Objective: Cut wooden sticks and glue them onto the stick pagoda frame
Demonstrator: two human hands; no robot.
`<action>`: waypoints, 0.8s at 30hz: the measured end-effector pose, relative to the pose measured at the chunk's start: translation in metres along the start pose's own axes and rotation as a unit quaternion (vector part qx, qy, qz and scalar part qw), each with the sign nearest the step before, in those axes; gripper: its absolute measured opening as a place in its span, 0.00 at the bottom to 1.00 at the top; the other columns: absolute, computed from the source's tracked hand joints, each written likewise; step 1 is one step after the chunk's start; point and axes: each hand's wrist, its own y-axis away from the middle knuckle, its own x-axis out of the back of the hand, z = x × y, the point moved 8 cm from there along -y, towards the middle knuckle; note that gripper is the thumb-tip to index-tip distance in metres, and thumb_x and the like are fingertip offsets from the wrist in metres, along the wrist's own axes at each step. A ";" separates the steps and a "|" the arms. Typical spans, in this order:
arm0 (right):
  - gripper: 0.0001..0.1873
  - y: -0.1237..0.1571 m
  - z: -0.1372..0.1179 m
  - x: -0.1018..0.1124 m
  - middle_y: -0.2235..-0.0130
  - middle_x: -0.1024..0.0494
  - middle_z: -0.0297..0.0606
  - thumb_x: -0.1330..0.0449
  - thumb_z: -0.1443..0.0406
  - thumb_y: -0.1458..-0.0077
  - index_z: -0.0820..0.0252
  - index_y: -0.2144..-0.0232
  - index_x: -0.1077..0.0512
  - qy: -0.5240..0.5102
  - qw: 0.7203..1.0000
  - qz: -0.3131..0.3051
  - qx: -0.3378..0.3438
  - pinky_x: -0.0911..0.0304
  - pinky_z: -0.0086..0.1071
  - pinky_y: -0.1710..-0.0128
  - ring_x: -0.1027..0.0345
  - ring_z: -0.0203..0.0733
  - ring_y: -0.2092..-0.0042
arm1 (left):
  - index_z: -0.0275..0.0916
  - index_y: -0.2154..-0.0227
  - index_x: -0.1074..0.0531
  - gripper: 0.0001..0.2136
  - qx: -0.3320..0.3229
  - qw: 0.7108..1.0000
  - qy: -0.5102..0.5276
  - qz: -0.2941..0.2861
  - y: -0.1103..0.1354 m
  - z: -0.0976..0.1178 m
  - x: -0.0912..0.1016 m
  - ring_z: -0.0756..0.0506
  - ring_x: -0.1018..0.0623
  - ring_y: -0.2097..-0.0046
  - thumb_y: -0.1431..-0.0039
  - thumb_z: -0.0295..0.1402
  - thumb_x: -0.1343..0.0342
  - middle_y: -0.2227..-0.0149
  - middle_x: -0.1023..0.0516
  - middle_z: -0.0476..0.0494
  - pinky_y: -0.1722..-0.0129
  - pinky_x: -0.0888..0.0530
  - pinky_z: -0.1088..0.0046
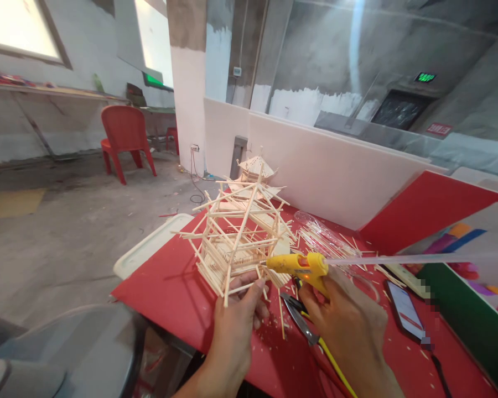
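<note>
The right hand (348,315) is wrapped round the handle of a yellow glue gun (288,264); whether a finger presses the trigger is hidden. The left hand (240,315) has its thumb and fingers closed on the near lower corner of a frame (237,235) of thin wooden sticks, which sits over the near part of the red table (170,290). A long clear glue stick (398,258) juts from the back of the gun, and its nozzle points at the lower right side of the frame. Whether the tip touches the wood cannot be told.

The step in hand looks like gluing a joint low on the frame. The next move seems to call for a steady left grip, the nozzle right at the meeting of the sticks, a small squeeze of glue, and a still hold while it sets. The open lattice looks light and easily nudged, so the gun should be drawn clear without catching the nearby stick ends.

Pliers (301,320) lie just beside the right hand. Behind the frame stands a roofed wooden model (257,166); to its right lies a clear bag (327,235) with loose sticks about it. A phone (404,309) rests farther right on the table.
</note>
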 end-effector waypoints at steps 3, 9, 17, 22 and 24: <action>0.16 0.005 0.002 0.009 0.79 0.28 0.30 0.46 0.56 0.39 0.57 0.73 0.28 -0.002 1.000 0.010 0.013 0.50 0.30 0.76 0.37 0.34 0.79 | 0.34 0.64 0.24 0.18 0.007 1.000 0.009 -0.002 0.002 0.000 -0.001 0.54 0.33 0.84 0.57 0.38 0.31 0.85 0.29 0.53 0.85 0.43 0.81; 0.15 0.019 0.009 0.014 0.78 0.26 0.30 0.47 0.56 0.39 0.56 0.71 0.26 0.002 1.000 -0.003 0.003 0.48 0.30 0.75 0.36 0.36 0.79 | 0.34 0.65 0.25 0.19 -0.008 1.000 0.003 0.005 0.002 0.004 -0.001 0.54 0.34 0.85 0.59 0.40 0.31 0.87 0.30 0.53 0.85 0.43 0.81; 0.11 0.027 0.009 0.012 0.80 0.30 0.30 0.45 0.59 0.41 0.57 0.70 0.27 0.043 0.999 0.009 0.018 0.52 0.31 0.75 0.39 0.36 0.79 | 0.35 0.66 0.27 0.17 -0.016 1.000 -0.014 0.000 0.005 0.007 -0.004 0.53 0.35 0.84 0.55 0.41 0.33 0.87 0.31 0.53 0.85 0.43 0.80; 0.12 0.028 0.016 0.013 0.79 0.28 0.31 0.45 0.57 0.41 0.56 0.71 0.28 0.006 1.000 0.010 -0.012 0.49 0.30 0.76 0.35 0.36 0.78 | 0.35 0.66 0.28 0.16 -0.010 1.000 -0.012 0.009 0.006 0.009 -0.004 0.54 0.35 0.84 0.56 0.38 0.33 0.87 0.31 0.53 0.85 0.43 0.81; 0.18 0.034 0.037 0.010 0.78 0.27 0.33 0.45 0.49 0.41 0.56 0.71 0.28 -0.029 0.996 -0.015 -0.079 0.46 0.29 0.77 0.33 0.37 0.78 | 0.36 0.66 0.29 0.16 -0.014 1.000 -0.018 0.013 0.006 0.010 -0.004 0.54 0.35 0.84 0.56 0.37 0.33 0.87 0.31 0.53 0.85 0.42 0.81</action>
